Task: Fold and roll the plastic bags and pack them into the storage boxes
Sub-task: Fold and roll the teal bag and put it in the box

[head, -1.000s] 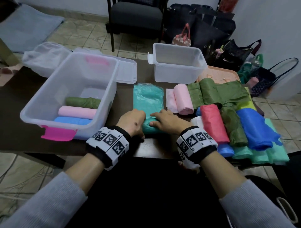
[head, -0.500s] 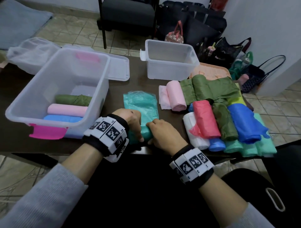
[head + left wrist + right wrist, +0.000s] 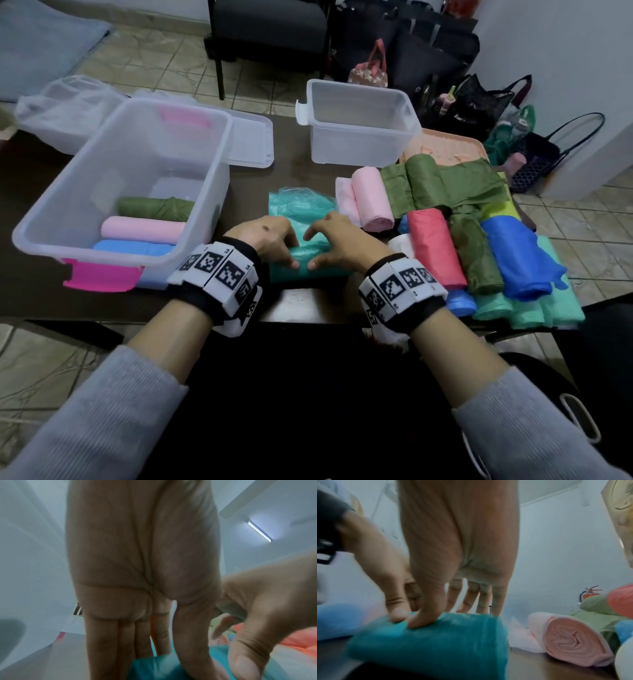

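At the near edge of the table (image 3: pixel 308 305), between your two wrists, the teal bag (image 3: pixel 301 267) has grown into a thicker roll than it was a second ago, and the flat tail beyond your knuckles looks shorter. Your left hand (image 3: pixel 265 240) and right hand (image 3: pixel 337 241) both lie over the roll; in the right wrist view the thumbs (image 3: pixel 426 616) of both press into its near face while the fingers drop over the far side, so each hand is curled around the plastic rather than flat on it. From the left wrist view I can't tell how tightly the left fingertips bite, since the palm hides most of the contact. That progress suggests you're roughly midway through rolling this bag, with loose teal film still lying flat ahead. Beside your left hand, the large storage box (image 3: pixel 219 192) already holds a green roll (image 3: pixel 157 208), a pink roll (image 3: pixel 142 230) and a blue roll (image 3: pixel 132 247), with room left in it. A smaller storage box (image 3: pixel 359 150) stands farther back, and nothing shows inside it. Off to your right, the pile of coloured bags (image 3: pixel 479 240) lies on the table; several look rolled, others loose.
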`<state>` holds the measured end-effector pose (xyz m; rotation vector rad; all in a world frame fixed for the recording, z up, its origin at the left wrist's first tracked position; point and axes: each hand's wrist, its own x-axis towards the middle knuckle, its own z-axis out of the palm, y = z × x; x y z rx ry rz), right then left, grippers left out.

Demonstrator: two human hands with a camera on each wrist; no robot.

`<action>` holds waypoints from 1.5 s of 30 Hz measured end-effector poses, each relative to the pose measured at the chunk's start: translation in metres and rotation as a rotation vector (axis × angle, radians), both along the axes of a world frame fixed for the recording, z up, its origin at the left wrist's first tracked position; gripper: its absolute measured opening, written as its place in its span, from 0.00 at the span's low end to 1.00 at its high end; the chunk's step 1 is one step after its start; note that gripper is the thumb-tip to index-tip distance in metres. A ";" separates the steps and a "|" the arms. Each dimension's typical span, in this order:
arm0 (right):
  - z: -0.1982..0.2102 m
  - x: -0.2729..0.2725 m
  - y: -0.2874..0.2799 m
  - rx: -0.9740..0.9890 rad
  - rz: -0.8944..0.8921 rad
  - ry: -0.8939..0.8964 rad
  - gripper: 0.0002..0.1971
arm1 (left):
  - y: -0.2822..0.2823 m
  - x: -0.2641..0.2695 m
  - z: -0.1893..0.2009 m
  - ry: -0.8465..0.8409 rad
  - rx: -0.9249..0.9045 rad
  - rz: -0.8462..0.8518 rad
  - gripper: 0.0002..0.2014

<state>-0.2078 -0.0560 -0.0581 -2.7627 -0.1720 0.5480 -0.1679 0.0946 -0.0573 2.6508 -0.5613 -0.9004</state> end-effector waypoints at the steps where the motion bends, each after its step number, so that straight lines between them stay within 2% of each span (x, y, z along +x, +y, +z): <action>1: -0.002 -0.004 0.003 0.009 -0.007 -0.071 0.24 | -0.001 0.003 0.001 0.008 0.024 -0.007 0.19; 4: -0.014 -0.021 0.012 0.000 -0.032 -0.207 0.19 | -0.004 0.009 0.002 0.034 0.070 -0.021 0.18; 6: -0.023 -0.033 0.016 -0.029 -0.015 -0.251 0.23 | -0.004 0.012 0.002 0.031 0.062 -0.008 0.20; 9: -0.031 -0.043 0.017 -0.170 0.065 -0.247 0.33 | -0.002 0.010 0.001 -0.089 -0.043 0.085 0.26; 13: -0.030 -0.032 0.021 -0.229 0.050 -0.232 0.31 | -0.004 -0.004 -0.006 -0.225 -0.173 0.134 0.11; 14: -0.027 -0.026 0.022 -0.223 0.042 -0.212 0.30 | -0.004 -0.007 -0.008 -0.242 -0.169 0.131 0.11; 17: -0.021 -0.011 0.022 -0.218 0.031 -0.145 0.31 | -0.003 -0.014 -0.011 -0.250 -0.103 0.083 0.26; 19: -0.019 -0.005 0.023 -0.226 0.022 -0.119 0.30 | -0.002 -0.014 -0.011 -0.261 -0.077 0.072 0.31; 24: -0.020 -0.011 0.023 -0.203 0.007 -0.054 0.33 | -0.004 -0.007 -0.004 -0.188 -0.025 0.034 0.30; 26: -0.019 -0.020 0.023 -0.216 0.026 -0.092 0.35 | -0.006 -0.005 -0.002 -0.150 0.017 0.023 0.30; 30: -0.016 -0.041 0.029 -0.301 0.081 -0.299 0.23 | -0.004 -0.003 0.002 -0.068 0.086 -0.001 0.30; 33: -0.012 -0.039 0.029 -0.207 0.054 -0.214 0.22 | 0.000 -0.002 0.004 0.000 0.096 -0.032 0.27; 36: -0.006 -0.028 0.023 -0.111 0.024 -0.087 0.26 | 0.005 -0.003 0.001 -0.056 0.020 0.029 0.33; 40: 0.003 -0.009 0.014 -0.058 0.070 0.015 0.23 | 0.008 -0.011 -0.003 -0.207 -0.138 0.107 0.20; 41: 0.004 -0.004 0.012 -0.049 0.074 0.044 0.24 | 0.008 -0.014 -0.005 -0.218 -0.144 0.112 0.20; 45: 0.003 0.010 0.007 0.040 0.009 0.178 0.28 | 0.007 -0.018 -0.011 -0.244 -0.100 0.087 0.30</action>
